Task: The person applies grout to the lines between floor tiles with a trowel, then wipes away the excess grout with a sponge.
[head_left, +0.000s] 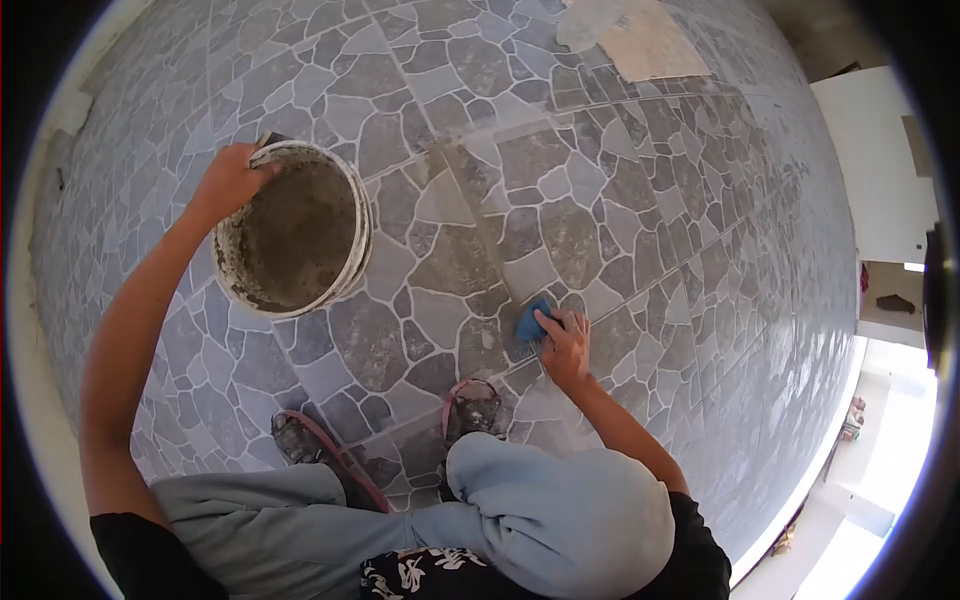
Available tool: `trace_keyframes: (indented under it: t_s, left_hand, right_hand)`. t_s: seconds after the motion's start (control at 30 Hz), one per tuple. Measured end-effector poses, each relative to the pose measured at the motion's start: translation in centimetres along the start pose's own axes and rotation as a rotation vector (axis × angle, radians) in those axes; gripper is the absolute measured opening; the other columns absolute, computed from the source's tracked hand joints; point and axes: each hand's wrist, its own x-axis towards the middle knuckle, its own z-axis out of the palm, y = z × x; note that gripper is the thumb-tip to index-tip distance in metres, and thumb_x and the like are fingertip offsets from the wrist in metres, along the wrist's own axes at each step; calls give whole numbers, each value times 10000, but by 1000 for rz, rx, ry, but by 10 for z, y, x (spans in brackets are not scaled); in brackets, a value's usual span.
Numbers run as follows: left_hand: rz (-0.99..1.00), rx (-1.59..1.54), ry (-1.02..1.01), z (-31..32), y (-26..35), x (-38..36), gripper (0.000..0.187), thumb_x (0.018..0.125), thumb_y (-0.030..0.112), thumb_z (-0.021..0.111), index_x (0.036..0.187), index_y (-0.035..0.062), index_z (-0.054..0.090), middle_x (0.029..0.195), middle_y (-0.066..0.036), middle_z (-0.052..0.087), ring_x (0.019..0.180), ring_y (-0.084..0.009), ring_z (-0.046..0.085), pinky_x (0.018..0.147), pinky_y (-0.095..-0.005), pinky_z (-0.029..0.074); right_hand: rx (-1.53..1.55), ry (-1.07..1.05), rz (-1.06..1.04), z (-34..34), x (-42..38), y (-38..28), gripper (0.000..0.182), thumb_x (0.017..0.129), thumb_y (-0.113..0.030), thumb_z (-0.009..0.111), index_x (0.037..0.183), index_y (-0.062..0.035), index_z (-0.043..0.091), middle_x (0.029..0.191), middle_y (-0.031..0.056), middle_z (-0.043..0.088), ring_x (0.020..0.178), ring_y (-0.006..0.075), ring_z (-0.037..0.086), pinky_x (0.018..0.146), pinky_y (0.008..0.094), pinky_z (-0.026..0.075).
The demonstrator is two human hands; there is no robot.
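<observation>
While your right hand (565, 345) presses its grip flat on the soft, squashy blue sponge (530, 322) at 3 o'clock, your left hand (232, 180) clamps the rim of the heavy, grout-smeared bucket (295, 230) at 10 o'clock.

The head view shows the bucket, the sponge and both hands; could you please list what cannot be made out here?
- Left hand: grips the bucket rim; fingertips hidden by the rim, and a dark object behind it is cut off.
- Bucket contents: grey and murky, not identifiable.
- Sponge: mostly covered by the right hand; shape unclear.
- Sheet at the top: cut off by the lens edge.
- Right-edge room: overexposed, too small.
</observation>
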Motion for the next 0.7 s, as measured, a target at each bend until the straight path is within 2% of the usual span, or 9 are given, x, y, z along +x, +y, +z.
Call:
trace_keyframes:
  t_s: [0.1, 0.2, 0.27, 0.37, 0.43, 0.5, 0.57, 0.63, 0.7]
  left_hand:
    - [-13, 15, -17, 0, 1, 0, 321, 911, 288, 688, 1083, 19, 723, 919, -204, 726, 858, -359, 693, 829, -440, 509]
    - [-13, 10, -3, 5, -11, 2, 352, 926, 323, 674, 1022, -13, 715, 874, -183, 716, 842, -301, 690, 826, -435, 498]
    - [-41, 42, 19, 5, -7, -2, 374, 935, 346, 668, 1034, -11, 716, 894, -185, 717, 849, -307, 688, 833, -433, 497]
    - [-31, 110, 3, 4, -12, 1, 407, 945, 385, 664, 1092, 9, 717, 962, -192, 716, 904, -337, 685, 864, -445, 496]
    - [-34, 135, -31, 5, -19, 4, 422, 945, 400, 666, 1137, 28, 717, 1011, -197, 715, 950, -363, 684, 887, -458, 495]
    - [15, 101, 46, 10, -19, 2, 425, 956, 390, 658, 1078, -14, 711, 952, -200, 713, 900, -352, 678, 867, -446, 488]
    - [-6, 154, 64, 14, -27, 3, 418, 959, 382, 658, 1088, -12, 708, 974, -204, 712, 915, -359, 677, 872, -451, 486]
    - [-25, 214, 98, 11, -32, 8, 410, 961, 374, 657, 1098, -10, 705, 996, -207, 711, 929, -365, 676, 876, -455, 485]
    - [-52, 133, -23, 10, -32, 9, 399, 964, 364, 656, 1113, -3, 703, 1055, -214, 705, 965, -368, 675, 887, -460, 482]
  right_hand:
    - [96, 128, -160, 50, 148, 7, 397, 744, 5, 716, 1117, -123, 760, 1043, 106, 651, 976, 325, 602, 862, 464, 462]
    - [-67, 128, -197, 86, 291, -12, 306, 881, -184, 698, 1182, -134, 714, 1142, 141, 648, 1072, 367, 600, 896, 493, 471]
    - [-103, 201, -202, 97, 319, -27, 314, 892, -199, 690, 1199, -135, 697, 1183, 151, 624, 1076, 364, 593, 900, 490, 470]
    - [-1, 95, -271, 78, 245, -24, 335, 877, -173, 701, 1210, -135, 692, 1197, 153, 604, 1073, 355, 587, 899, 488, 469]
    - [100, 50, -255, 49, 149, -17, 441, 775, -36, 748, 1206, -116, 694, 1121, 147, 611, 1043, 355, 583, 881, 476, 467]
    - [93, -127, -144, 6, 52, -10, 517, 723, 26, 736, 1223, -102, 704, 1085, 159, 600, 1019, 360, 586, 890, 462, 472]
    - [111, -209, -27, -25, -19, -5, 478, 717, 82, 696, 1167, -77, 739, 1062, 190, 609, 993, 371, 600, 888, 451, 490]
    - [119, -235, 10, -24, -23, -1, 481, 710, 93, 691, 1155, -80, 746, 1053, 189, 611, 982, 370, 602, 881, 452, 492]
    - [123, -189, -46, -2, 23, -2, 483, 694, 109, 684, 1127, -90, 758, 1033, 185, 617, 969, 365, 608, 864, 455, 496]
